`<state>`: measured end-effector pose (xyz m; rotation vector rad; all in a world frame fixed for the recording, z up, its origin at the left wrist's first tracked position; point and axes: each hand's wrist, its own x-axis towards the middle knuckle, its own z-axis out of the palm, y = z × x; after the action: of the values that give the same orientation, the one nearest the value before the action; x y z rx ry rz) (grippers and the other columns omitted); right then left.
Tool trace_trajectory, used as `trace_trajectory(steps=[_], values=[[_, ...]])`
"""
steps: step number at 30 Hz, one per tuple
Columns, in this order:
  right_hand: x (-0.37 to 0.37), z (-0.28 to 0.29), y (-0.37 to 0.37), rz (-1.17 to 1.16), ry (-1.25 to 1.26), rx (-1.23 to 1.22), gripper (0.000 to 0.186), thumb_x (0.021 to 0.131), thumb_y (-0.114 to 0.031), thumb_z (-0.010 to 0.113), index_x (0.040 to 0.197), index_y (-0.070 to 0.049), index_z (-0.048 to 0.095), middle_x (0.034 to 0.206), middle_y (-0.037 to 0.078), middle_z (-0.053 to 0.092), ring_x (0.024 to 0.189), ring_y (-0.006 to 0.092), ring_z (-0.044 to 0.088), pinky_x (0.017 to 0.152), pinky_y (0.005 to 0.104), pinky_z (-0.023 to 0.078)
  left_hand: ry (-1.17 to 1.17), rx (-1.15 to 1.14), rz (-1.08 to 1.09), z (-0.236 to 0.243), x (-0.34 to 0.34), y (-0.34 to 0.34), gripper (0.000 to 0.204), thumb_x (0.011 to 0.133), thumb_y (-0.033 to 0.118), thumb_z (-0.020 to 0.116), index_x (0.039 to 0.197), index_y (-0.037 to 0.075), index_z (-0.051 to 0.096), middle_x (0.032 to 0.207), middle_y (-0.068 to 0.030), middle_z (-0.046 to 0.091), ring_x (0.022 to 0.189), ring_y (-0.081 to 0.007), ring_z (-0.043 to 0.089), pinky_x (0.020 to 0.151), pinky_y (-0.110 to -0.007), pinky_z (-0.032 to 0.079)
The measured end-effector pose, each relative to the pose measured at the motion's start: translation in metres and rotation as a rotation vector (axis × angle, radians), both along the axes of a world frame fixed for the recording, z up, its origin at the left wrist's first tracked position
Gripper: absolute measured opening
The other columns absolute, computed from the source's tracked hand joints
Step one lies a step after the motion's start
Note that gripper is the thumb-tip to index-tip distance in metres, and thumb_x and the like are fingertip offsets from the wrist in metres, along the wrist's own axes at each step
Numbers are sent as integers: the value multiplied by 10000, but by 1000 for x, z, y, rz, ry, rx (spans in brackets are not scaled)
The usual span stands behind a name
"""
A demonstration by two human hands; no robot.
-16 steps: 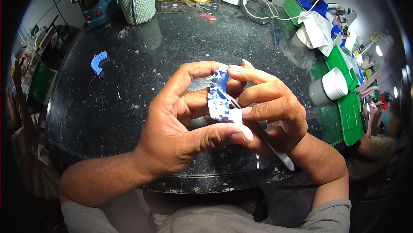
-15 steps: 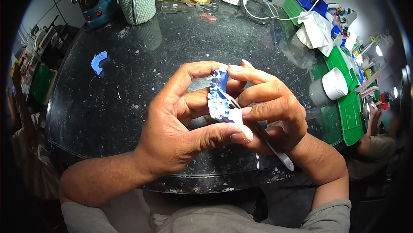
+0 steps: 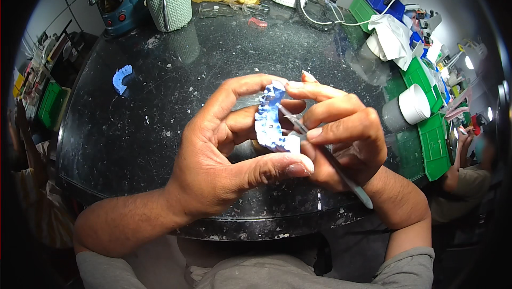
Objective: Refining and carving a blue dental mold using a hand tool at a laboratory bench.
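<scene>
Between the thumb and fingers of my left hand (image 3: 213, 145) is a blue and white dental model (image 3: 271, 121), an arch with tooth shapes, held tilted over the table. My right hand (image 3: 344, 134) pinches a slim metal carving knife (image 3: 341, 169), its rounded end pointing down to the right. The knife's thin tip touches or nearly touches the model's inner side; I cannot tell which. A fingertip of my right hand rests near the model's top end. Farther left, a second blue dental arch (image 3: 122, 79) lies on the table.
The dark, speckled table (image 3: 213, 54) carries a woven basket (image 3: 169, 6) of tools and a blue machine (image 3: 121, 3) at the far left. Toward the right stand a white cup (image 3: 415, 104) and green trays (image 3: 434, 147). A small red piece (image 3: 257, 22) lies at the back. Another person's arm (image 3: 458, 163) shows at far right.
My right hand and the knife have shifted slightly right, with the tip moving up along the model. The model has turned a little in my left hand.
</scene>
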<state>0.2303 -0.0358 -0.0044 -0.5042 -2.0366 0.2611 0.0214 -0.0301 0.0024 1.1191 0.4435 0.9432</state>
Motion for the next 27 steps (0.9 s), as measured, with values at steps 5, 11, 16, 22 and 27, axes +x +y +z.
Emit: trace_trajectory(steps=[5,11,16,22,27], values=[[1,-5,2,-54,66,65,240,925,-51,648,1076,-28,462,962,176,617,996,357,678,1002,565,488,61,52,4,-4,-3,7,896,769,181,869,1442,-24,313,1116,-126,649,1051,-167,636,962,-300,499],[1,0,-2,-120,11,23,332,773,-95,840,1065,-5,710,1023,110,706,873,218,682,781,347,565,-25,69,82,-13,1,6,584,867,216,797,1232,65,367,1061,-121,657,976,-140,649,854,-274,526],[-10,6,-8,-269,-28,14,439,677,-58,873,1090,-46,723,957,68,709,938,212,656,795,329,555,-19,-26,5,-14,0,8,593,866,255,794,1237,55,377,1015,-127,698,943,-158,693,810,-246,559],[-7,2,-8,-233,19,-44,342,717,-61,839,1039,-50,722,915,62,693,867,219,644,791,348,520,76,61,-16,-13,-2,5,549,906,292,750,1253,37,409,1027,-123,695,976,-162,685,846,-291,560],[3,5,-3,-266,208,-334,218,884,-131,642,1034,27,661,1035,112,678,966,164,599,894,322,471,104,186,48,-13,-4,14,457,1045,343,506,1324,-19,505,1149,-150,671,1022,-160,661,831,-296,526]])
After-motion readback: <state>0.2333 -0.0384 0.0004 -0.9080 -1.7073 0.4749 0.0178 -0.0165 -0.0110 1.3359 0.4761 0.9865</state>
